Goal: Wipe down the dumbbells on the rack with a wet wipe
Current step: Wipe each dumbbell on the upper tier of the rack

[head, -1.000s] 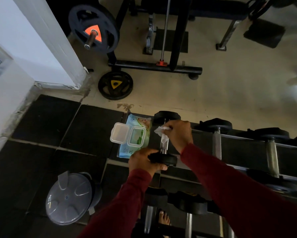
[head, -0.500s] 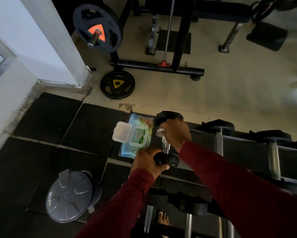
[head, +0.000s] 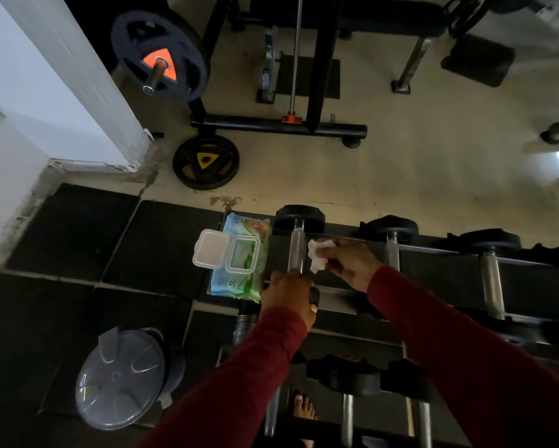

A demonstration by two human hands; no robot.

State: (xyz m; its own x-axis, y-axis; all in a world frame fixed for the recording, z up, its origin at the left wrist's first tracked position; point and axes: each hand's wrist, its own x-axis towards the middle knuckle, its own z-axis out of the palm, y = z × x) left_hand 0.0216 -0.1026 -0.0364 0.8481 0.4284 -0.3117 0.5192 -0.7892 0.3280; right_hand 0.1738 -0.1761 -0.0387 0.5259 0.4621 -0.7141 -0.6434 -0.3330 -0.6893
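Both arms are extended forward and down, in dark red sleeves. Left hand (head: 289, 295) is curled palm-down around the near end of a dumbbell (head: 297, 250). Right hand (head: 352, 268) is turned left, a crumpled wet wipe (head: 318, 257) pinched in the fingertips (head: 331, 253).

right hand (head: 352, 265) lifted wipe (head: 317, 255) off handle (head: 297, 252)

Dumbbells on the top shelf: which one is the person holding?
The leftmost dumbbell, beside the wipes pack. The left hand grips its near end; the others stand untouched.
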